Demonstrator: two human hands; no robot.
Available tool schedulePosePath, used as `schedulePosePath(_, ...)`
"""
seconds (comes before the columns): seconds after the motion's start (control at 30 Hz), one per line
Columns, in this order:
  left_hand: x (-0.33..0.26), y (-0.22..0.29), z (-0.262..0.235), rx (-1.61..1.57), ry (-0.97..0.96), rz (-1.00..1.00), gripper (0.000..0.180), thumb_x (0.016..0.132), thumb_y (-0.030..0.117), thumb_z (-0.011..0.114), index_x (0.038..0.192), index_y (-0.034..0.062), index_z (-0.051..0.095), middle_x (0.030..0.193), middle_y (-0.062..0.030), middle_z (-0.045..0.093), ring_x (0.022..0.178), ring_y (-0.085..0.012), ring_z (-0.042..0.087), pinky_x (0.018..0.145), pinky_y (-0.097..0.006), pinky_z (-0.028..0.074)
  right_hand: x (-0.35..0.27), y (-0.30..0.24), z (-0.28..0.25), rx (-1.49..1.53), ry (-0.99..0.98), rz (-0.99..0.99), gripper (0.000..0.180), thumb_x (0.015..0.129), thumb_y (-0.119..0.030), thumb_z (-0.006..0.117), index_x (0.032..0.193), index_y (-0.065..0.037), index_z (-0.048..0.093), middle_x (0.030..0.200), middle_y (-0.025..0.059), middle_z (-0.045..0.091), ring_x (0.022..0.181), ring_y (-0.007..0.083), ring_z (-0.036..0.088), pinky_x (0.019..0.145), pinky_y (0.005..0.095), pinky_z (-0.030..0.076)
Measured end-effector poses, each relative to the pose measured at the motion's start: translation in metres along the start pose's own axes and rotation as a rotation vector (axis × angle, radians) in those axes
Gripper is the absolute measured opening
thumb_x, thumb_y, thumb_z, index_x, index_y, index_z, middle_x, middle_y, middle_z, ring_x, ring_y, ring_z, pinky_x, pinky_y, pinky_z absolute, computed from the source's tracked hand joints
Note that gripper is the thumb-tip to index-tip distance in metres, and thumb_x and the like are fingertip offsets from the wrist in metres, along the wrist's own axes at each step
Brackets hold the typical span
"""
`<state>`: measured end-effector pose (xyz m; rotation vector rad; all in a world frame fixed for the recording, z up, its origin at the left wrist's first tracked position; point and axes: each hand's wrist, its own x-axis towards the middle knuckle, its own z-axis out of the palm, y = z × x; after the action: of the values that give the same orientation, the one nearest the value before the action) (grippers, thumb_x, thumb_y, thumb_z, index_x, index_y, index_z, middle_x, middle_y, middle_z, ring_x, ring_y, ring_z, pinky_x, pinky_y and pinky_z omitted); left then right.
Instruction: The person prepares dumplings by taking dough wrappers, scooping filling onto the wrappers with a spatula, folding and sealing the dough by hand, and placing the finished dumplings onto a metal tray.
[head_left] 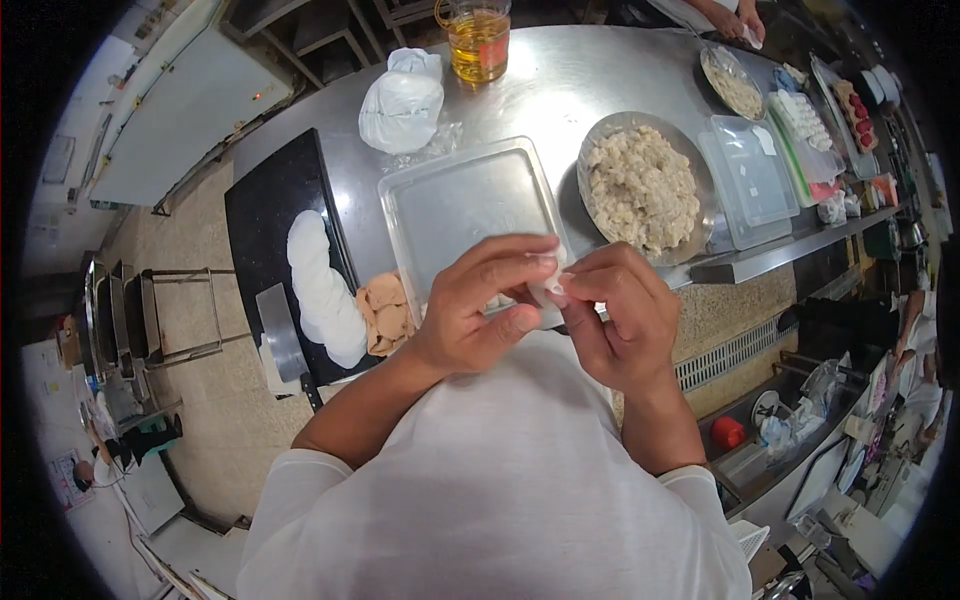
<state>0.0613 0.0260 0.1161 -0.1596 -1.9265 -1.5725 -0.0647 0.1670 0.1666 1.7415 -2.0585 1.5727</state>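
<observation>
In front of my chest, my left hand (470,308) and my right hand (628,312) meet over a small piece of white dough (549,288). My left fingers curl round it from one side. On the other side my right thumb and fingertips pinch its edge. Fingers hide most of the dough, so its full shape cannot be made out. Just beyond my hands lies a shallow clear plastic tray (455,215); a few small pale pieces show in it near my fingers. To the right of the tray, a round metal bowl (708,205) holds a heap of pale, chunky filling (643,190).
At left, a black board (262,215) bears a long white dough roll (320,285), tan dough (387,310) and a cleaver (284,338). Behind stand a white plastic bag (402,108) and an oil jug (479,45). Clear lids (750,180) lie right; another person's hands (738,18) show far right.
</observation>
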Motion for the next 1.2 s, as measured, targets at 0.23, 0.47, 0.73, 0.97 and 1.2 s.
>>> schedulePosePath(0.23, -0.008, -0.006, -0.008, -0.739, 0.103, -0.762, 0.051, 0.096, 0.004, 0.058, 0.145, 0.0026, 0.043, 0.126, -0.0091, 0.056, 0.110, -0.0205, 0.062, 0.093, -0.034, 0.054, -0.007, 0.015, 0.012, 0.286, -0.043, 0.152, 0.028, 0.075, -0.004, 0.080, 0.099, -0.005, 0.066, 0.096, 0.0124, 0.064, 0.092, 0.0250, 0.065, 0.082, 0.0356, 0.051)
schedulePosePath(0.47, -0.012, -0.003, -0.009, -0.881, 0.128, -0.777, 0.058, 0.100, 0.008, 0.053, 0.155, 0.0094, 0.033, 0.124, -0.0074, 0.058, 0.110, -0.0187, 0.061, 0.094, -0.033, 0.053, -0.025, 0.032, 0.025, 0.401, -0.109, 0.240, 0.048, 0.077, -0.010, 0.082, 0.121, -0.004, 0.065, 0.119, 0.0159, 0.066, 0.104, 0.0287, 0.065, 0.093, 0.0355, 0.050)
schedulePosePath(0.73, -0.031, -0.022, -0.026, -0.580, 0.021, -0.848, 0.047, 0.100, 0.009, 0.051, 0.147, 0.0085, 0.048, 0.111, -0.0034, 0.059, 0.094, -0.0113, 0.057, 0.080, -0.028, 0.051, -0.032, 0.038, 0.040, 0.299, -0.241, 0.295, 0.039, 0.079, 0.003, 0.076, 0.116, -0.004, 0.066, 0.116, 0.0146, 0.066, 0.099, 0.0273, 0.069, 0.071, 0.0326, 0.058)
schedulePosePath(0.97, -0.060, -0.051, -0.026, -0.265, -0.115, -0.856, 0.048, 0.096, 0.004, 0.052, 0.144, 0.0074, 0.051, 0.106, -0.0024, 0.063, 0.085, -0.0093, 0.054, 0.077, -0.027, 0.049, -0.056, 0.053, 0.061, 0.180, -0.389, 0.385, 0.035, 0.074, 0.004, 0.078, 0.107, -0.003, 0.067, 0.110, 0.0140, 0.066, 0.091, 0.0279, 0.068, 0.069, 0.0331, 0.057)
schedulePosePath(1.2, -0.081, -0.090, -0.034, -0.164, -0.223, -0.901, 0.053, 0.096, 0.013, 0.055, 0.148, 0.0158, 0.049, 0.091, -0.0083, 0.066, 0.074, -0.0140, 0.058, 0.075, -0.031, 0.049, -0.064, 0.076, 0.074, 0.243, -0.567, 0.634, 0.034, 0.075, 0.002, 0.077, 0.107, -0.002, 0.065, 0.110, 0.0139, 0.064, 0.084, 0.0285, 0.067, 0.072, 0.0355, 0.055)
